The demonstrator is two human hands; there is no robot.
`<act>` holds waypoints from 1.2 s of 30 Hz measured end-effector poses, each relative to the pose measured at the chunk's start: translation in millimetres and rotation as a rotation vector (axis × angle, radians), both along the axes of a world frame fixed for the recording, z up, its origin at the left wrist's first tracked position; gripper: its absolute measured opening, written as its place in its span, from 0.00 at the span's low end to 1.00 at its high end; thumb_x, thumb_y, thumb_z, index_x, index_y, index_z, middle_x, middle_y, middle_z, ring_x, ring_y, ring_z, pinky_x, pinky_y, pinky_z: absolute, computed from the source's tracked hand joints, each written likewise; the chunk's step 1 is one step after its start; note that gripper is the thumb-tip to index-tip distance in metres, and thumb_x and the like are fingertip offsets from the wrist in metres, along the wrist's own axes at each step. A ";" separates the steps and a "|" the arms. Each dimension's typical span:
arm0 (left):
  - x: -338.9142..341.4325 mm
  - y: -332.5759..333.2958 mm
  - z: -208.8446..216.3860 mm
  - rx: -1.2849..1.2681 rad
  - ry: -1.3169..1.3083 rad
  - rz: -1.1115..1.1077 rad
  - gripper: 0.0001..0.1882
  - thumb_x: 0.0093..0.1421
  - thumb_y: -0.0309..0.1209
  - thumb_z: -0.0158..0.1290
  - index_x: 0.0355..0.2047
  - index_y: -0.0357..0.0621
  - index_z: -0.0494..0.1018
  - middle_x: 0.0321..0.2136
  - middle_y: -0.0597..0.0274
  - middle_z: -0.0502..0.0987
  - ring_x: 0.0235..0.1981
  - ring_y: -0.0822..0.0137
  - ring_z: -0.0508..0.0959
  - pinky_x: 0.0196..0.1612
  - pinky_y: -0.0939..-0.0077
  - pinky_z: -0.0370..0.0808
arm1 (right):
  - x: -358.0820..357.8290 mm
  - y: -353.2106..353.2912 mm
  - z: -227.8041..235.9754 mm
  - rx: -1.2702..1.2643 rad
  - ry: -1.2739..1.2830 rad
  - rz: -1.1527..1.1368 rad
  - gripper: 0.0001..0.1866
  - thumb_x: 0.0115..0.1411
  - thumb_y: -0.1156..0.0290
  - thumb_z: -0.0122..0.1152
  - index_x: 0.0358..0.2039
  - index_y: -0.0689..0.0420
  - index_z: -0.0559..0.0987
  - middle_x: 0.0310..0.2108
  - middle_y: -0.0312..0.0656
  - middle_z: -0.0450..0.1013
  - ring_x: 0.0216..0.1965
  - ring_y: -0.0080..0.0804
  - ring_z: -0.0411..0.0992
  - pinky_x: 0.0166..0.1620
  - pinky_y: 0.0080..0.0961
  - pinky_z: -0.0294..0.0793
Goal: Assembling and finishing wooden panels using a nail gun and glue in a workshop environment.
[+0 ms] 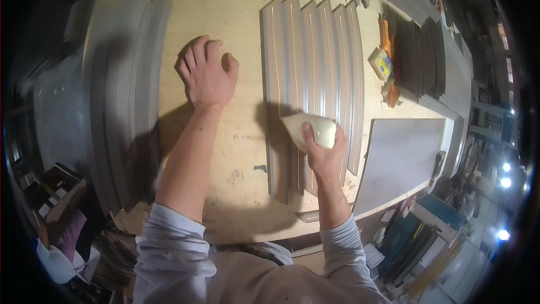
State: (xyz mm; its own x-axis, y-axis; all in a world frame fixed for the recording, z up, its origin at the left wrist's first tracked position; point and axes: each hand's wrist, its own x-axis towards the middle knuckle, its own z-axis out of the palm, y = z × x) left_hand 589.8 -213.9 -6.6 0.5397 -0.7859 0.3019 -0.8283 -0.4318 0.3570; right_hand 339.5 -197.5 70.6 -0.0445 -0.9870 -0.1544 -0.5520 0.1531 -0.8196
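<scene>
- The left hand (209, 79) was over the desk (239, 110), its fingers loosely spread and apparently holding nothing; whether they touched the wood was impossible to tell.
- The brown strips (310, 62) lay right of it, long axes running away from the person, with the right hand (326, 155) nearer, above their lower half.
- That hand's fingers gripped a pale container (320, 128), point leftward; its far-side fingers and the strip stretches beneath were hidden.

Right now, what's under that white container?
Under the white container, held in the right hand, are several long, brownish strips. The container and hand cover parts of them, so I can't see those bits.
</scene>
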 end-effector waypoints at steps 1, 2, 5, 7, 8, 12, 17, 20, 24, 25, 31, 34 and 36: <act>-0.5 0.2 -0.9 0.005 0.008 -0.010 0.18 0.60 0.38 0.53 0.50 0.50 0.71 0.56 0.60 0.68 0.61 0.56 0.63 0.64 0.56 0.56 | -8.3 13.3 0.6 -0.002 -0.029 0.042 0.16 0.51 0.65 0.77 0.32 0.63 0.82 0.27 0.40 0.79 0.28 0.23 0.75 0.34 0.24 0.75; -0.8 0.3 -1.7 0.005 -0.003 -0.008 0.18 0.60 0.38 0.53 0.50 0.50 0.71 0.56 0.60 0.68 0.61 0.56 0.64 0.64 0.56 0.56 | -16.7 26.3 0.8 -0.003 -0.058 0.083 0.16 0.51 0.66 0.77 0.33 0.63 0.82 0.27 0.39 0.79 0.28 0.23 0.75 0.34 0.24 0.75; -0.8 2.1 -5.4 0.009 -0.027 -0.008 0.19 0.61 0.39 0.52 0.51 0.50 0.71 0.56 0.60 0.68 0.61 0.57 0.64 0.64 0.57 0.56 | -41.1 64.1 -5.2 -0.038 0.026 0.128 0.14 0.50 0.68 0.76 0.34 0.62 0.83 0.28 0.40 0.79 0.28 0.25 0.76 0.34 0.24 0.75; 0.1 3.1 -6.4 0.011 -0.042 -0.007 0.19 0.61 0.39 0.52 0.52 0.50 0.71 0.56 0.60 0.68 0.62 0.57 0.64 0.64 0.57 0.56 | -53.8 88.6 -1.5 -0.010 0.084 0.142 0.14 0.49 0.70 0.76 0.35 0.60 0.83 0.29 0.42 0.80 0.29 0.29 0.77 0.36 0.25 0.76; -0.1 3.4 -6.7 0.015 -0.040 -0.004 0.20 0.61 0.40 0.52 0.53 0.50 0.70 0.57 0.60 0.68 0.62 0.57 0.63 0.65 0.57 0.56 | -60.4 100.1 0.0 -0.006 0.086 0.137 0.14 0.49 0.70 0.76 0.35 0.60 0.83 0.29 0.42 0.80 0.29 0.29 0.77 0.36 0.25 0.76; 0.2 4.0 -8.5 0.019 -0.027 -0.003 0.20 0.62 0.41 0.51 0.54 0.51 0.70 0.57 0.60 0.68 0.63 0.58 0.63 0.66 0.57 0.54 | -78.0 138.3 7.2 0.028 0.144 0.148 0.16 0.47 0.70 0.77 0.37 0.59 0.84 0.29 0.42 0.79 0.29 0.33 0.78 0.36 0.27 0.76; -3.5 1.0 -8.4 0.038 0.003 -0.017 0.22 0.63 0.42 0.50 0.56 0.52 0.69 0.59 0.60 0.67 0.64 0.58 0.62 0.68 0.56 0.54 | -93.4 168.7 10.2 0.012 0.151 0.115 0.14 0.50 0.70 0.74 0.36 0.62 0.82 0.29 0.42 0.79 0.30 0.27 0.77 0.36 0.25 0.76; 0.7 6.5 -6.6 0.081 0.004 -0.037 0.24 0.65 0.43 0.48 0.60 0.51 0.67 0.63 0.58 0.64 0.66 0.56 0.60 0.68 0.55 0.54 | -85.8 168.5 21.4 0.056 0.231 0.153 0.15 0.50 0.69 0.75 0.36 0.62 0.82 0.29 0.42 0.79 0.31 0.26 0.76 0.36 0.26 0.75; 1.6 40.0 -12.7 0.171 -0.119 -0.125 0.30 0.67 0.44 0.46 0.66 0.49 0.61 0.69 0.53 0.57 0.71 0.52 0.54 0.71 0.51 0.51 | -105.1 181.5 23.4 0.157 -0.100 -0.127 0.17 0.55 0.65 0.72 0.41 0.60 0.81 0.30 0.39 0.77 0.32 0.28 0.75 0.39 0.29 0.76; -4.5 54.4 -6.4 0.228 -0.050 -0.151 0.31 0.66 0.45 0.46 0.67 0.47 0.60 0.70 0.51 0.55 0.72 0.52 0.52 0.72 0.51 0.49 | -112.1 183.1 23.8 0.243 -0.399 -0.264 0.19 0.59 0.62 0.69 0.46 0.61 0.79 0.34 0.37 0.76 0.36 0.25 0.74 0.40 0.29 0.76; -61.1 153.5 47.4 0.500 0.341 -0.302 0.30 0.63 0.44 0.52 0.63 0.46 0.66 0.69 0.50 0.56 0.70 0.49 0.56 0.70 0.49 0.53 | -119.9 176.3 53.6 0.441 -1.085 -0.676 0.26 0.63 0.40 0.50 0.47 0.49 0.76 0.36 0.36 0.76 0.23 0.27 0.71 0.17 0.21 0.66; -63.8 209.4 74.8 0.404 0.485 -0.284 0.27 0.62 0.43 0.53 0.60 0.48 0.70 0.68 0.50 0.57 0.69 0.48 0.56 0.69 0.50 0.55 | -128.2 179.8 69.6 0.565 -1.551 -0.307 0.26 0.66 0.39 0.45 0.48 0.47 0.76 0.34 0.37 0.74 0.15 0.24 0.66 0.12 0.18 0.58; -60.7 220.8 87.8 0.272 0.531 -0.277 0.26 0.62 0.43 0.54 0.58 0.48 0.71 0.68 0.50 0.57 0.69 0.47 0.56 0.69 0.51 0.55 | -117.3 180.9 72.9 0.586 -1.923 -0.046 0.30 0.67 0.36 0.40 0.53 0.46 0.76 0.34 0.37 0.72 0.16 0.23 0.65 0.15 0.17 0.61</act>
State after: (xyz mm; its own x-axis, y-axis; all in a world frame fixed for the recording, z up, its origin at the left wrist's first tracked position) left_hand 529.1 6.9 81.2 0.3270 -0.9279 -0.1790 -0.6630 -0.3603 0.6562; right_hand 222.2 -16.6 143.4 0.5204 -0.8124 -0.2631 0.8276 0.5557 -0.0789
